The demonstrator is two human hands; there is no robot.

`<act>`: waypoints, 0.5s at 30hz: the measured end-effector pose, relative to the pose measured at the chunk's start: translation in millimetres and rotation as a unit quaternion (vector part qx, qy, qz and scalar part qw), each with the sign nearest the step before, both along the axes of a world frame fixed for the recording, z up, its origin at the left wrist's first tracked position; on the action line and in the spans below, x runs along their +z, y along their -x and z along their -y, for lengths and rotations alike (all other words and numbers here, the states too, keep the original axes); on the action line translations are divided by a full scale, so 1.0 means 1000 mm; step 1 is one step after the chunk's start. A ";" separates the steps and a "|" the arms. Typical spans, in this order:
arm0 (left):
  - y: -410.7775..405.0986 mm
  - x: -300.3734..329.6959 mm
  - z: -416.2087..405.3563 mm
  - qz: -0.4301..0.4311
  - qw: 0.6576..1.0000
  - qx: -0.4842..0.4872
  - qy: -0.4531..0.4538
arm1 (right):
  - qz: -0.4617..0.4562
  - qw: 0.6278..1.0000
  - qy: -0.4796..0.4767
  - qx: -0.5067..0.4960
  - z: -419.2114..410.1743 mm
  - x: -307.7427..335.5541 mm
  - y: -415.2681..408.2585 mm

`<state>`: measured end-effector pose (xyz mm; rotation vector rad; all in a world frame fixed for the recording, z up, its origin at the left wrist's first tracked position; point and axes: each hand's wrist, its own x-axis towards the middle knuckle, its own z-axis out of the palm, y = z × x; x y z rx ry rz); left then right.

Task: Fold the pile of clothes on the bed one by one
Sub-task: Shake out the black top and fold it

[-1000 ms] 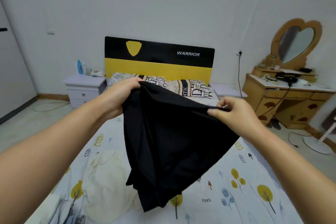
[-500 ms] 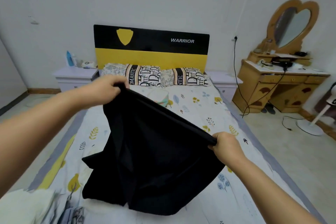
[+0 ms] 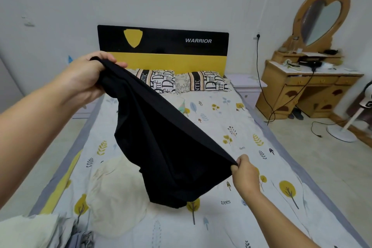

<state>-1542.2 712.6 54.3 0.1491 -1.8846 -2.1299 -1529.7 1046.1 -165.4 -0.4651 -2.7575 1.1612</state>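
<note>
Bed: it is taking up most of the view, its leaf-and-tree printed sheet running from the pillows under the yellow-and-black headboard down to the near edge.
Black garment: it is hanging in the air above the middle of the bed, stretched by one edge between the two hands, the rest sagging in loose folds — its lowest part is hovering just over the sheet, perhaps brushing it.
Cream garment: it is lying crumpled on the sheet, below and to the left of the black one.
Pile of clothes: pale and grey pieces are bunching at the lower left corner, waiting to be folded.
Left hand: it is gripping the upper end of the stretched edge, fingers curled over a bunched wad of black cloth, raised high and toward the headboard.
Right hand: it is pinching the lower end of the same edge between thumb and fingers, held lower and nearer the body.
Risk, as I judge it: the right hand's pinch is catching only a little cloth, so a shake or tug could be pulling the edge free and dropping that side.
Risk, second: laid down as it hangs, the sagging body could be landing partly on the cream garment and creasing — the uneven height of the hands would be causing a skewed lay.
</note>
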 end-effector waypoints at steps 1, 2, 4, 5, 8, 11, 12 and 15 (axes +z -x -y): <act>0.001 -0.002 0.002 0.006 1.000 0.004 -0.004 | 0.000 0.996 0.075 -0.040 -0.001 0.002 0.003; 0.001 -0.005 0.004 0.014 1.000 0.011 -0.010 | 0.003 0.985 0.156 -0.077 -0.001 0.007 0.007; 0.004 -0.012 0.010 0.031 0.999 0.032 -0.029 | -0.001 0.955 0.273 -0.120 -0.006 0.017 0.016; 0.005 -0.017 0.012 0.040 0.998 0.043 -0.035 | -0.006 0.947 0.296 -0.125 -0.010 0.023 0.020; 0.008 -0.033 0.020 0.066 0.995 0.078 -0.001 | -0.001 0.952 0.299 -0.065 -0.014 0.047 0.025; 0.013 -0.051 0.035 0.096 0.987 0.110 0.062 | 0.059 0.971 0.220 0.069 -0.017 0.073 0.023; 0.015 -0.056 0.042 0.108 0.985 0.113 0.078 | 0.082 0.968 0.206 0.113 -0.020 0.080 0.022; 0.019 -0.072 0.062 0.146 0.972 0.116 0.140 | 0.130 0.961 0.114 0.217 -0.029 0.094 0.021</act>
